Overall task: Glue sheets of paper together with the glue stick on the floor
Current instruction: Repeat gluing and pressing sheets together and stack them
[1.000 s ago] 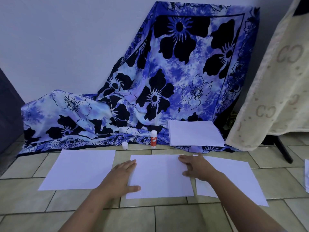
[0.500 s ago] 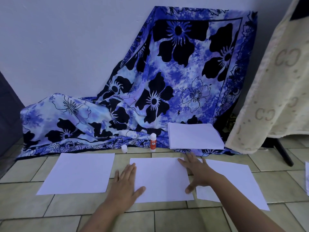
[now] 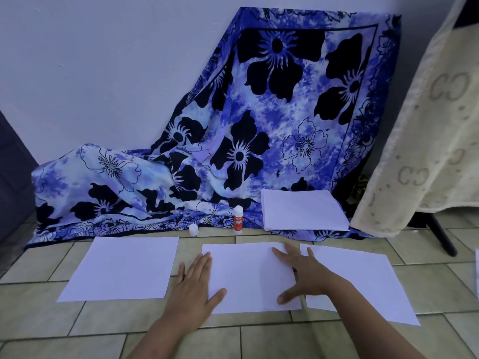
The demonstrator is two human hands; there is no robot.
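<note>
Three white sheets lie in a row on the tiled floor (image 3: 259,340) in front of you. Your left hand (image 3: 194,288) lies flat, fingers straight and close together, thumb stretched out. It rests on the left edge of the middle sheet (image 3: 248,275), half on paper and half on tile. Your right hand (image 3: 303,273) presses flat with fingers spread wide across that sheet's right edge and reaches onto the right sheet (image 3: 363,281). The hand hides whether those two sheets overlap. Your right forearm covers the right sheet's near left corner.

The left sheet (image 3: 121,268) lies apart, untouched.

Beyond the middle sheet, the glue stick (image 3: 238,220) stands upright at the hem of a blue floral cloth (image 3: 259,125) draped against the wall. A small white cap (image 3: 193,230) stands near it on the left. A stack of paper (image 3: 303,211) rests on the cloth to its right. At the far right hangs a cream patterned towel (image 3: 427,125), with a dark stand leg (image 3: 440,237) beneath it.
</note>
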